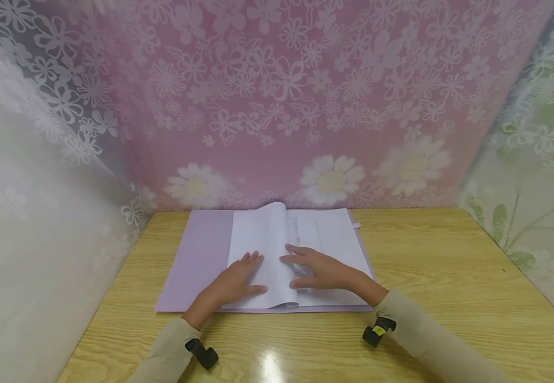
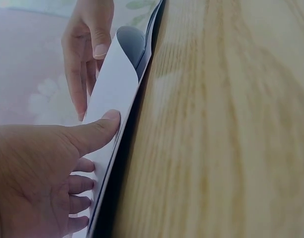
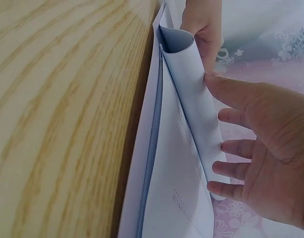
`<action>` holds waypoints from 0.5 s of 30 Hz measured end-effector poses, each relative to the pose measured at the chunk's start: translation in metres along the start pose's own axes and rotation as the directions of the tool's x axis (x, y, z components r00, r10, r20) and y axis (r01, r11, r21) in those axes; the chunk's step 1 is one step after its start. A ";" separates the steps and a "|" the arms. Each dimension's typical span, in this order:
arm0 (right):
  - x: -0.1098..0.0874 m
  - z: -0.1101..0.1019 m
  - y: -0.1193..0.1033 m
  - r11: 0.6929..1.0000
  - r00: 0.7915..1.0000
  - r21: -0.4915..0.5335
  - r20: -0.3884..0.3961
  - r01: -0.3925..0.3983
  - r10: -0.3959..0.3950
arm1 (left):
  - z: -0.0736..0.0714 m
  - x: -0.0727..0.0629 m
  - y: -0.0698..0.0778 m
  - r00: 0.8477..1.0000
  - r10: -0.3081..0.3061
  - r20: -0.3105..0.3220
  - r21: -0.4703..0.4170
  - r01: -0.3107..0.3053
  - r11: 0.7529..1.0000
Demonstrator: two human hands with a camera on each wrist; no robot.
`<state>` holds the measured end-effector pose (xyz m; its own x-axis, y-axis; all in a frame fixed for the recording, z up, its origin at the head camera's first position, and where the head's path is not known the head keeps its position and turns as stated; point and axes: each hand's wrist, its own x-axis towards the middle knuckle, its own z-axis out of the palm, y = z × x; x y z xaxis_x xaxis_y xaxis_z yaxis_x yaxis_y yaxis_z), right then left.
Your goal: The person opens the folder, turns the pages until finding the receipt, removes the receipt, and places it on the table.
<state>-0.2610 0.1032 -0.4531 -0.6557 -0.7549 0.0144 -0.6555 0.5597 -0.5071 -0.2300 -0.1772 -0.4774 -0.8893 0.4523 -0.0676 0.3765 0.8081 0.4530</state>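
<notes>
A light purple folder (image 1: 205,250) lies spread on the table with white sheets in it. One white page (image 1: 272,234) is bent over to the left, its curl standing up near the middle. Under it on the right lies a printed sheet (image 1: 336,239) with small text along its left side. My left hand (image 1: 232,282) rests on the turned page with fingers spread, its thumb near the lower edge in the left wrist view. My right hand (image 1: 322,271) touches the curled page (image 3: 189,84) with fingertips and thumb, fingers mostly straight.
The folder lies on a wooden table (image 1: 430,266), close to the pink flowered back wall (image 1: 257,106). A small white tab (image 1: 356,225) sticks out at the folder's right edge. Pale flowered side panels (image 1: 545,159) border the table.
</notes>
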 end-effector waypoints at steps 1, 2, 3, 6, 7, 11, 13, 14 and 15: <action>0.000 0.000 0.000 1.000 1.000 -0.002 0.001 0.004 -0.004 | 0.000 0.000 0.000 1.000 0.000 0.003 0.002 0.000 1.000; 0.000 -0.001 -0.001 1.000 1.000 -0.004 0.001 0.008 -0.008 | 0.000 0.000 0.000 1.000 -0.002 0.004 -0.003 0.002 1.000; 0.001 -0.002 -0.001 1.000 1.000 -0.006 0.004 0.012 -0.012 | 0.000 0.000 0.000 1.000 -0.003 0.007 -0.009 0.003 1.000; 0.002 -0.004 -0.002 1.000 1.000 -0.017 0.017 0.017 -0.016 | 0.000 -0.001 0.001 1.000 -0.005 0.009 -0.019 0.005 1.000; 0.003 -0.005 -0.003 1.000 1.000 -0.022 0.023 0.019 -0.019 | 0.000 -0.001 0.002 1.000 -0.004 0.009 -0.020 0.004 1.000; 0.005 -0.011 -0.003 0.999 0.999 -0.032 0.041 0.026 -0.025 | 0.000 -0.001 0.002 1.000 0.000 0.005 -0.010 0.000 1.000; 0.006 -0.014 -0.002 0.999 0.999 -0.040 0.045 0.026 -0.025 | 0.001 -0.001 0.002 1.000 -0.003 0.005 -0.007 0.003 1.000; 0.006 -0.016 -0.001 0.999 0.999 -0.045 0.045 0.022 -0.020 | 0.001 -0.001 0.002 1.000 -0.005 0.007 -0.007 0.006 1.000; 0.007 -0.019 0.000 0.999 0.999 -0.051 0.044 0.019 -0.016 | 0.001 -0.001 0.002 1.000 -0.008 0.009 -0.009 0.008 1.000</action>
<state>-0.2724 0.1043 -0.4367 -0.6278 -0.7783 -0.0150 -0.6859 0.5622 -0.4620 -0.2278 -0.1756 -0.4773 -0.8900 0.4490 -0.0792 0.3669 0.8085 0.4602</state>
